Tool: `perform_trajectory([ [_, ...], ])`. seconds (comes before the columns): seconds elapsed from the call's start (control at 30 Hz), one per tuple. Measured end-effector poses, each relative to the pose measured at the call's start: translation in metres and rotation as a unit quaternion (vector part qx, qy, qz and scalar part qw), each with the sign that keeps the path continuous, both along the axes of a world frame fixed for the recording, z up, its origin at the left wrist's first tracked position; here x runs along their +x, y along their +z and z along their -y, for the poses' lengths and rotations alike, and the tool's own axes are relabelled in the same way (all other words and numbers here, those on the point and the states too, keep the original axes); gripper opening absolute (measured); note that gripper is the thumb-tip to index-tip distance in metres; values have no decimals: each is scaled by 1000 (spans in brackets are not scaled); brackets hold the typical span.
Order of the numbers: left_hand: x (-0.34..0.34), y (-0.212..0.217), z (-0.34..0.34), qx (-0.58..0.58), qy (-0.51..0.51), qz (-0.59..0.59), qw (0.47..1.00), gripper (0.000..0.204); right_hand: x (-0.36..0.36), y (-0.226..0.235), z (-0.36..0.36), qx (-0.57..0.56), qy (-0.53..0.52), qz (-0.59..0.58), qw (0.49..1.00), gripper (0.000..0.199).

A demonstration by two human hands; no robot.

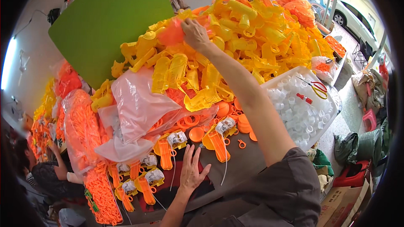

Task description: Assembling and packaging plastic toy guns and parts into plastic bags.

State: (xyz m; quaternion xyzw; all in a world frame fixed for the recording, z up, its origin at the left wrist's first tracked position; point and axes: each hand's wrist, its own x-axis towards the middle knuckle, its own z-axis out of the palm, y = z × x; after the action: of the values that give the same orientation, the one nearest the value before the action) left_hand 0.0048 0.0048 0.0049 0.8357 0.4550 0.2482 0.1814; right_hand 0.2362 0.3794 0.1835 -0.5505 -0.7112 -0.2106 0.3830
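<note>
The right hand [195,36] seemingly pinches blurred orange film [171,33] (should be light, floppy; I'd take its edge); the left hand [192,173] splays empty.

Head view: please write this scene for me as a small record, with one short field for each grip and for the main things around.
Left grip: open, fingers spread, close to several orange-and-yellow units with white parts
Right grip: over the heap of yellow plastic parts, at a blurred orange-red thing; whether it holds it is unclear
Right side: white tray of small whitish cups; scissors-like tool lying on top
Far left: green board
</note>
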Motion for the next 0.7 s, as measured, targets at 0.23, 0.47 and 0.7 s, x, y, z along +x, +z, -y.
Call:
perform_trajectory([
  [0.23,-3,5,0,0,7,12,1000,65,96,64,67,391,4,-69,918,22],
  [0.47,1,5,-4,-5,7,-9,1000,64,322,37,188,441,-290,-145,837,15],
  [0.7,3,3,-3,-17,3,-23,1000,64,450,-41,227,-30,-359,-387,849,80],
])
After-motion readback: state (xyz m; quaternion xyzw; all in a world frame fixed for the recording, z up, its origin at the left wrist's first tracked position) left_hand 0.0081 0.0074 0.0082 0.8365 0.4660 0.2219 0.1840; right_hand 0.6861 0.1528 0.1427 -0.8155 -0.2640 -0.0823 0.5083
